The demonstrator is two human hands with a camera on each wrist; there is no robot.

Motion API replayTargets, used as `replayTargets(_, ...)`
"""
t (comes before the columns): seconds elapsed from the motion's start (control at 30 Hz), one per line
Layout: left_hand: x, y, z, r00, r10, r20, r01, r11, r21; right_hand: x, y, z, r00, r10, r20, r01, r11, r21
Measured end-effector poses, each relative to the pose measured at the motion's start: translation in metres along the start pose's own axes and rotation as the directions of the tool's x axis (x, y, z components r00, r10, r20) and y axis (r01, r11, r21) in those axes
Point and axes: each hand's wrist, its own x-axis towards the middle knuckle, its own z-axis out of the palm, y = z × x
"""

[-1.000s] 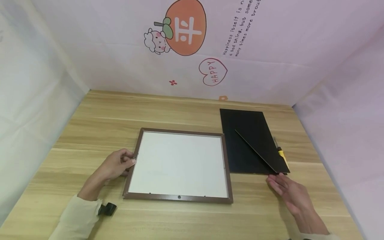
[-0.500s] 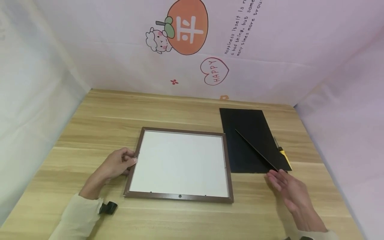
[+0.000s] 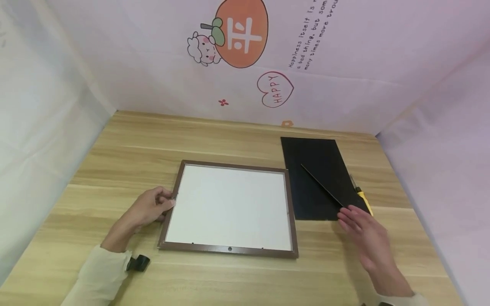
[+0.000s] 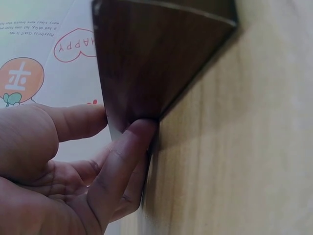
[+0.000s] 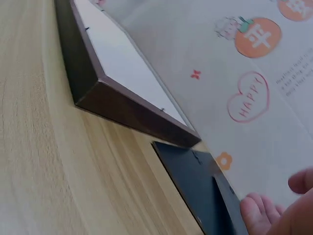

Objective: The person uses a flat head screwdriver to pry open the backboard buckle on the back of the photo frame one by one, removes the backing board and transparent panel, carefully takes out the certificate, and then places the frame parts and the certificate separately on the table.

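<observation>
In the head view a brown picture frame (image 3: 264,252) lies on the table, with a white panel (image 3: 229,204) inside its raised rim. My left hand (image 3: 149,208) grips the frame's left side. The left wrist view shows that thumb at the rim's top edge and fingers against the outer wall of the frame (image 4: 142,58). To the right lies a black backing board (image 3: 308,151), its stand flap (image 3: 323,186) slightly raised. My right hand (image 3: 367,238) is at the board's near right corner, fingers loosely extended, tips right at the flap's lower end. In the right wrist view its thumb stands apart.
A yellow-handled screwdriver (image 3: 365,200) lies along the board's right edge, partly covered. White printed cloth (image 3: 337,93) walls in the wooden table (image 3: 214,280) at the back and both sides. A black wrist device (image 3: 138,263) sits on the left sleeve.
My right hand has moved a little forward, so its fingers now overlap the board's near corner. The left hand and the frame stay in place; the head view has shifted slightly.
</observation>
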Motion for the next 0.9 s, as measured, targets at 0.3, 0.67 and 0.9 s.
replayTargets(0.3, 0.001, 0.002, 0.000, 1.000, -0.015, -0.009, 0.015, 1.000, 0.008, 0.020, 0.018, 0.040, 0.970, -0.065, 0.235, 0.177, 0.850, -0.496)
replayTargets(0.67, 0.001, 0.001, 0.001, 1.000, -0.025, -0.003, 0.024, 1.000, -0.003, 0.038, 0.049, 0.069, 0.837, -0.055, 0.544, 0.542, 0.205, -0.815)
replayTargets(0.9, -0.001, 0.002, 0.001, 1.000, -0.010, -0.006, 0.010, 1.000, -0.006, 0.038, 0.053, 0.078, 0.809, 0.079, 0.582, 0.579, 0.064, -0.813)
